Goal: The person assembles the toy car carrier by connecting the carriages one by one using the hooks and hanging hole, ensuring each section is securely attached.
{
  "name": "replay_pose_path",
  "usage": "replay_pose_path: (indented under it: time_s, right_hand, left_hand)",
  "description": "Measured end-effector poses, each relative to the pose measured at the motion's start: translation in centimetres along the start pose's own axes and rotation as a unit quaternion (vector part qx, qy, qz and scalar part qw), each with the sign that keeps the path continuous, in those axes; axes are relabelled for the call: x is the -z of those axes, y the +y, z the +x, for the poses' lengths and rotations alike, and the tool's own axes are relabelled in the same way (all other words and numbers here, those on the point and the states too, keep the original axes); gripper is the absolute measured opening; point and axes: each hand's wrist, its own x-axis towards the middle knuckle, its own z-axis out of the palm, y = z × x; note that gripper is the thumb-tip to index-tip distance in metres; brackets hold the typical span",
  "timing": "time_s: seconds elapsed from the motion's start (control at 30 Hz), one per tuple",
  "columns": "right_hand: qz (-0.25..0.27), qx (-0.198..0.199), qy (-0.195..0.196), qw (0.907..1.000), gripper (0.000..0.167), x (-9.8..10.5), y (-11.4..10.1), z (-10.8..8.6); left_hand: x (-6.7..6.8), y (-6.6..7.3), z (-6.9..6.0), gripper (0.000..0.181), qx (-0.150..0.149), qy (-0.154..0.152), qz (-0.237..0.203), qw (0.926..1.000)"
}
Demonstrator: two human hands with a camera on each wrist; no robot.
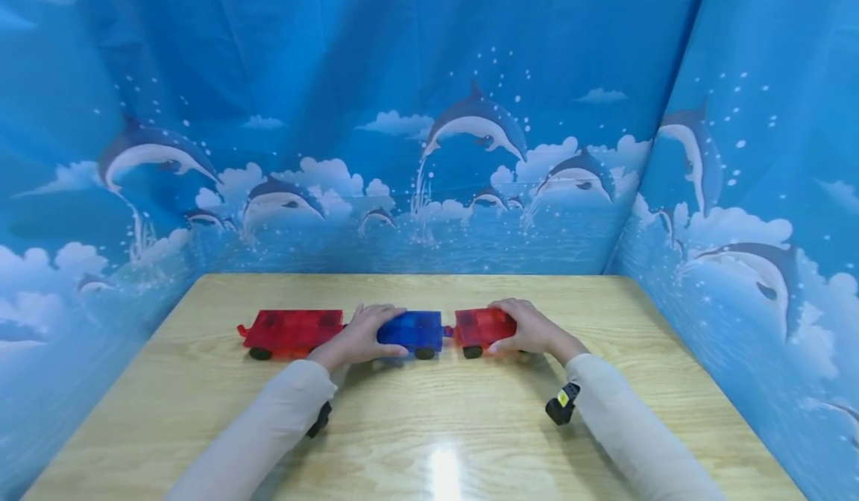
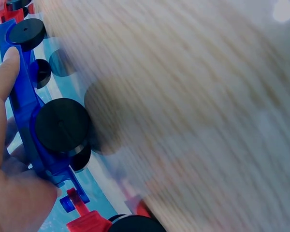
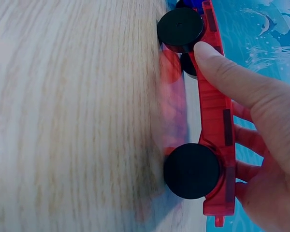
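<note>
Three see-through toy train cars on black wheels stand in a row on the table. My left hand (image 1: 357,337) grips the blue car (image 1: 421,326) in the middle, thumb along its near side and fingers over the far side. The right hand (image 1: 532,329) holds the right red car (image 1: 475,327) the same way, with its thumb (image 3: 217,60) close to a front wheel. At the left stands a longer red car (image 1: 295,328), whose red hook (image 2: 79,205) meets the blue car's coupling in the left wrist view. A small coupling (image 1: 448,331) sits between the blue and right red cars.
The light wood table (image 1: 429,404) has a glossy surface that mirrors the wheels. A blue curtain (image 1: 376,150) printed with dolphins stands along the back and sides. Small black cameras (image 1: 562,404) are strapped to both wrists.
</note>
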Motion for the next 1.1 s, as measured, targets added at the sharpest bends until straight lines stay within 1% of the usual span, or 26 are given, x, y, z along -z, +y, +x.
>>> replay_pose_path:
  time_s: [0.23,0.3,0.43,0.53,0.6,0.67,0.7,0.77,0.83,0.9,0.93,1.0,1.1]
  right_hand:
    - [0.006,-0.005,-0.003,1.0000,0.087,-0.1,-0.1,0.0]
    - [0.003,-0.002,-0.005,1.0000,0.087,0.0,0.0,0.0]
    - [-0.001,-0.002,-0.007,1.0000,0.086,0.3,-0.1,0.1]
    - [-0.005,0.000,-0.010,0.9999,0.086,0.6,0.0,0.2]
    - [-0.010,0.006,-0.019,0.9998,0.088,0.7,0.0,0.2]
    - [-0.018,0.015,-0.031,0.9993,0.090,0.9,0.0,0.2]
    - [-0.021,0.019,-0.036,0.9990,0.091,1.0,-0.1,0.2]
    - [-0.025,0.023,-0.038,0.9987,0.092,1.5,-0.4,0.1]
    - [-0.027,0.025,-0.029,0.9989,0.093,2.3,-0.4,0.0]
    - [-0.027,0.022,-0.017,0.9992,0.091,3.5,-0.4,-0.3]
    - [-0.029,0.021,-0.009,0.9993,0.091,4.2,-0.4,-0.5]
    - [-0.036,0.015,0.004,0.9992,0.092,5.7,0.0,-0.9]
    - [-0.049,0.003,0.023,0.9985,0.095,8.0,0.3,-1.6]
  left_hand:
    - [0.0,0.1,-0.1,0.084,0.002,-0.003,0.000,1.0000]
    - [0.0,0.1,0.0,0.084,0.003,-0.006,0.004,1.0000]
    - [0.0,0.1,0.3,0.085,0.003,-0.001,0.009,1.0000]
    - [0.1,0.1,0.5,0.085,-0.003,0.008,0.002,1.0000]
    - [0.1,0.0,0.5,0.087,-0.010,0.011,-0.005,0.9999]
    - [0.3,-0.1,0.5,0.090,-0.012,0.014,-0.023,0.9996]
    - [0.5,-0.2,0.4,0.091,-0.009,0.016,-0.030,0.9994]
    - [1.3,-0.5,0.2,0.093,-0.007,0.022,-0.039,0.9990]
    - [2.6,-0.9,-0.2,0.093,-0.005,0.030,-0.036,0.9989]
    - [4.1,-1.4,-0.6,0.091,-0.006,0.040,-0.016,0.9991]
    - [5.0,-1.8,-0.9,0.091,-0.011,0.045,-0.002,0.9989]
    - [6.9,-2.5,-1.6,0.089,-0.013,0.060,0.026,0.9978]
    - [9.8,-3.6,-2.8,0.091,-0.001,0.078,0.060,0.9951]
